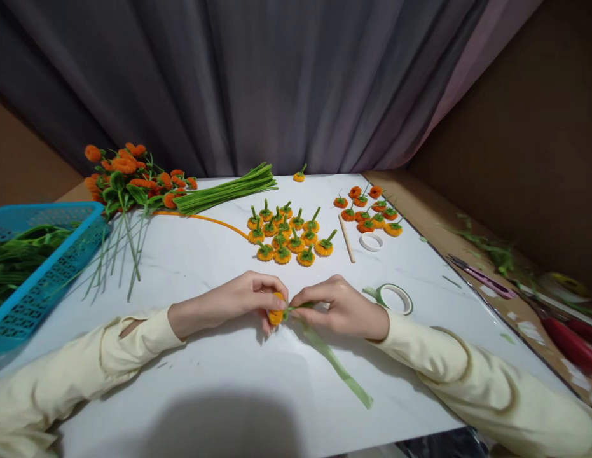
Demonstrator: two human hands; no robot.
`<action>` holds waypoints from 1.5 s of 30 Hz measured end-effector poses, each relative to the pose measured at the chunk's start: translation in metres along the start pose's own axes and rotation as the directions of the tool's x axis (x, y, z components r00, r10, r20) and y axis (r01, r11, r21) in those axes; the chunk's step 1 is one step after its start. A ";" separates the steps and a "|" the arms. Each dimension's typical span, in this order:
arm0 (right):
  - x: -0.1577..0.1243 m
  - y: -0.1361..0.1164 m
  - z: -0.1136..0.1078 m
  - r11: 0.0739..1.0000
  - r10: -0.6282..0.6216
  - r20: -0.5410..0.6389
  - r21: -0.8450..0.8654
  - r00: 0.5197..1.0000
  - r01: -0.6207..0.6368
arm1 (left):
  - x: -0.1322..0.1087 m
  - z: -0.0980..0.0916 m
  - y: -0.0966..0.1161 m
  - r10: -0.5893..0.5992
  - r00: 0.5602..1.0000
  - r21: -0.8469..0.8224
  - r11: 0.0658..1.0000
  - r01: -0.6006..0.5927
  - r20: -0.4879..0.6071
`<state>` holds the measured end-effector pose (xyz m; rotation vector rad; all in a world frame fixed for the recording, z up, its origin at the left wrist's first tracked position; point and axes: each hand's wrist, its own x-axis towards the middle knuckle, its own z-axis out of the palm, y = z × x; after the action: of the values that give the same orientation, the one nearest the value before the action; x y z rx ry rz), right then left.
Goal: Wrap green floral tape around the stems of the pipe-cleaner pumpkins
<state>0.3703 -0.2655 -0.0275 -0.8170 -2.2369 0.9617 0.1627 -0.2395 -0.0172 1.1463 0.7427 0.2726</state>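
Note:
Over the front middle of the white table, my left hand (257, 296) pinches a small yellow-orange fuzzy flower head (276, 310), held on its side. My right hand (341, 308) is closed at the flower's green stem, with thumb and forefinger on a strip of pale green floral tape (341, 369). The tape's loose end trails down towards the table's front edge. Where tape and stem meet is partly hidden by my fingers. Just beyond my hands stand several yellow flower heads (282, 256) with green stems pointing up.
To the right lie a green tape roll (404, 299), a white ring (371, 242), a wooden stick (346, 238), orange flower heads (367, 226) and scissors (484, 277). Green stems (229, 189), orange flowers (124, 165) and a blue basket (52, 267) occupy the left.

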 end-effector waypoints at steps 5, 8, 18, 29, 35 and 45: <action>-0.002 0.005 0.003 0.809 -0.391 0.048 -0.457 0.919 0.369 | 0.004 -0.003 -0.004 -0.071 0.997 -0.092 0.993 0.070 -0.013; -0.003 0.006 0.005 0.485 -0.573 0.189 -0.706 0.798 0.516 | 0.008 -0.005 -0.009 -0.151 0.989 -0.236 0.961 0.145 -0.008; -0.001 0.004 0.001 0.988 -0.080 -0.005 -0.137 0.997 0.078 | -0.013 0.005 0.004 0.284 0.958 0.679 0.709 -0.189 -0.029; 0.001 0.001 0.006 0.983 -0.132 -0.019 -0.133 0.991 0.129 | -0.017 0.012 0.001 0.473 0.878 0.868 0.401 -0.292 0.077; -0.001 0.002 0.007 0.450 -0.612 0.207 -0.702 0.763 0.551 | -0.007 0.007 0.006 -0.015 0.992 0.303 0.952 0.053 -0.125; -0.003 0.005 0.010 0.837 -0.409 -0.135 -0.448 0.902 0.313 | 0.000 0.000 0.001 -0.221 0.975 -0.066 0.973 0.221 0.021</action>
<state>0.3662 -0.2690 -0.0382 -0.5986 -2.3058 0.1947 0.1630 -0.2389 -0.0164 0.9908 0.8354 0.1015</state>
